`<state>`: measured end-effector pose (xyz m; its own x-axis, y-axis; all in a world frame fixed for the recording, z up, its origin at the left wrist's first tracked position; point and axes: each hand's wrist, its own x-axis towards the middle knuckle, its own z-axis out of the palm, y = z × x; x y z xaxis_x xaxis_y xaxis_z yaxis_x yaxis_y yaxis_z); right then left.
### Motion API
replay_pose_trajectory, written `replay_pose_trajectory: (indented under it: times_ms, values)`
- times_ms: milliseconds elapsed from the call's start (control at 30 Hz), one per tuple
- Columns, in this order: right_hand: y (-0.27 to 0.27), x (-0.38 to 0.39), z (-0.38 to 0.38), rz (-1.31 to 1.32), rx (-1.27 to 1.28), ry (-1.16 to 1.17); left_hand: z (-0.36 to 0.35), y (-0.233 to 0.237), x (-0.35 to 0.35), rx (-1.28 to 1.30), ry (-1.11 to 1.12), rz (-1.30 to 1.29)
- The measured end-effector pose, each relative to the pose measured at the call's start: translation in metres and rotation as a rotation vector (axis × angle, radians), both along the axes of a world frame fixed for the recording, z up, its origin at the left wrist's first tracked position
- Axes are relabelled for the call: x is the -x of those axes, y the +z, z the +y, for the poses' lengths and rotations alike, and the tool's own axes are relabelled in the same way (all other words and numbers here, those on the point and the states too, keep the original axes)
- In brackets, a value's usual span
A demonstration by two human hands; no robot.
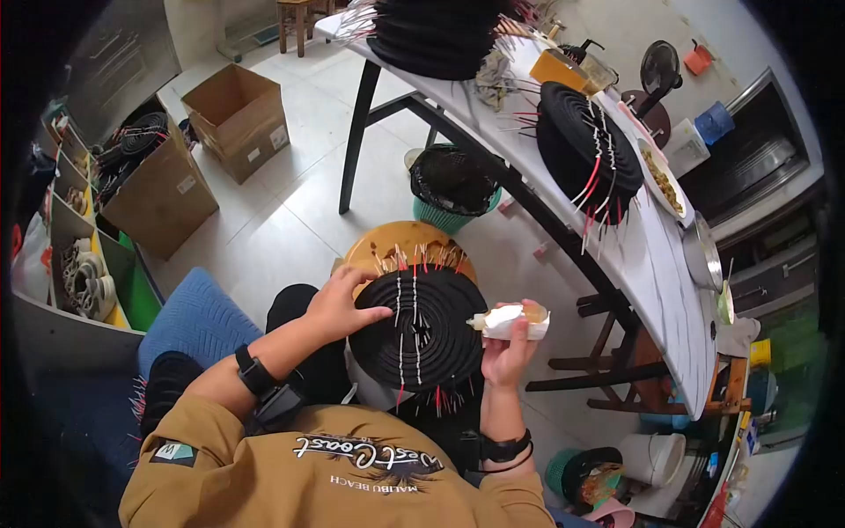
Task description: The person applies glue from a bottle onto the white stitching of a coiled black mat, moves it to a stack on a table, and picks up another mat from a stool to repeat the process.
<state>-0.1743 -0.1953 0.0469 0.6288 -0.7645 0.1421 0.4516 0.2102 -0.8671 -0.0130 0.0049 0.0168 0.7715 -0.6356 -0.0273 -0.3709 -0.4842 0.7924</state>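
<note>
A black spiral coil (451,343) lies flat in front of my body, over my lap and a round wooden stool (396,231). Two whitish twisted strands cross its top, and red and copper-coloured ends stick out along its far and near rims. My left hand (339,304) rests on the coil's left side, thumb stretched over the top and fingers apart near the rim. In my right hand (509,354), to the right of the coil, is a squeeze bottle (518,322) with a white wrap and a narrow nozzle pointing left toward the coil.
A marble-patterned table (656,290) on the right carries another black coil (588,145) and a large black stack (440,40). Beneath it stands a green bin with a black bag (449,185). Cardboard boxes (238,123) and a shoe shelf (88,282) are at left.
</note>
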Motion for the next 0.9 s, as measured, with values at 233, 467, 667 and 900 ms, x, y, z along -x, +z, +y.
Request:
replay_pose_trajectory:
  times_ms: [233, 467, 667, 900]
  values:
    - [-0.018, -0.017, 0.009, 0.037, -0.041, 0.002, 0.0, -0.004, 0.003, 0.005, -0.033, -0.03]
    - [-0.019, -0.033, 0.003, 0.15, 0.244, 0.0, 0.002, -0.006, -0.004, 0.135, -0.069, 0.212]
    - [-0.019, -0.054, 0.013, 0.264, 0.407, 0.052, 0.002, -0.022, -0.002, 0.368, -0.171, 0.432]
    - [-0.028, -0.067, 0.017, 0.353, 0.454, 0.074, 0.002, -0.029, 0.0, 0.389, -0.264, 0.521]
